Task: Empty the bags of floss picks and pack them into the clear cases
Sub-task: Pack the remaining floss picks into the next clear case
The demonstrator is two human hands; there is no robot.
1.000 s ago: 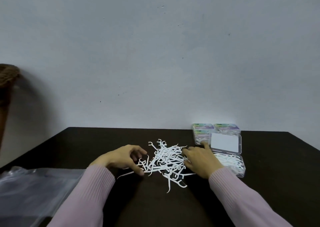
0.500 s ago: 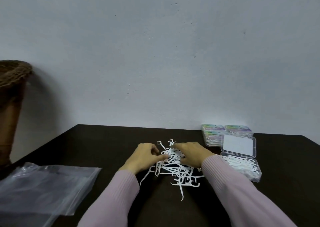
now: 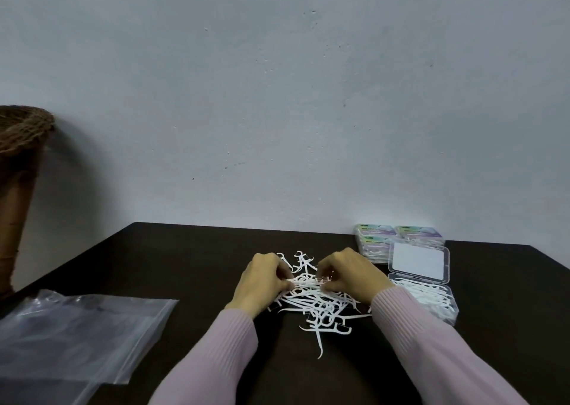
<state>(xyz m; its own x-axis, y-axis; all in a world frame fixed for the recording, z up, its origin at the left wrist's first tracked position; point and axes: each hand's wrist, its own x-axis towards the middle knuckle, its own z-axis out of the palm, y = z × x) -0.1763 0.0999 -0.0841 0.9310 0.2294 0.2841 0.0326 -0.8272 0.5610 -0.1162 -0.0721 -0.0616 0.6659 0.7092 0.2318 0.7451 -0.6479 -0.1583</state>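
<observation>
A loose pile of white floss picks (image 3: 317,306) lies on the dark table (image 3: 185,256) in the middle. My left hand (image 3: 262,281) and my right hand (image 3: 348,275) sit on either side of the pile's far part, fingers curled, pinching a small bunch of picks between them. To the right, an open clear case (image 3: 422,293) lies with its lid (image 3: 418,262) tipped back and picks inside. Behind it lie three closed cases with coloured labels (image 3: 374,238).
Empty clear plastic bags (image 3: 71,330) lie flat at the table's left front. A brown woven basket (image 3: 18,157) stands at the far left beyond the table edge. A plain grey wall rises behind the table.
Both hands came together from the pile's sides and gathered picks between them. The pile is tighter. The view shifted to the left, so everything sits further right.
</observation>
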